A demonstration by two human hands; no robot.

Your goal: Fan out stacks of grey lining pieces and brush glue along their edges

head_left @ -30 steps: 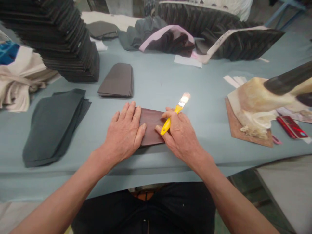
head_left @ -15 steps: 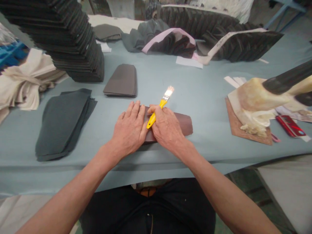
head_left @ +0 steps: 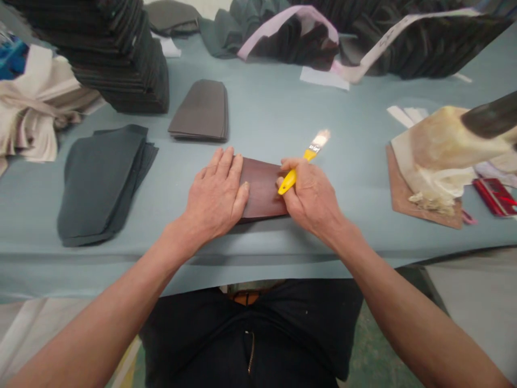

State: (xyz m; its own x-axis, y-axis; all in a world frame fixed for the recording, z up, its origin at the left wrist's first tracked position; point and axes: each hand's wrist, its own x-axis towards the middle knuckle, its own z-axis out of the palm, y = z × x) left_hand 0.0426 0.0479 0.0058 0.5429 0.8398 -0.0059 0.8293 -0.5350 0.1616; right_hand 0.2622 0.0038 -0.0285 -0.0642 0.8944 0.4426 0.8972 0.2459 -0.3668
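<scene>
A reddish-brown sheet, leather-like [head_left: 262,188], lies flat in front of me, its edges dark underneath. My left hand [head_left: 216,191] rests on its left end with fingers stretched out and the thumb apart. Over the right end, my right hand [head_left: 313,188] is closed around a paintbrush [head_left: 299,171] with a yellow handle. The brush's pale bristles point up and away to the right, off the sheet. My right fingers touch or hover at the sheet's right part, which the hand hides.
Dark cut pieces [head_left: 105,186] lie at left, a smaller grey pile [head_left: 202,110] behind the sheet. A tall dark stack [head_left: 141,70] stands back left. At right are a glue-crusted container [head_left: 434,145] on a brown board [head_left: 404,196] and a red object [head_left: 496,196].
My right hand, still holding the paintbrush, has slid right along the brown sheet, uncovering its middle. My left hand stays on the left end. The camera view has tilted down.
</scene>
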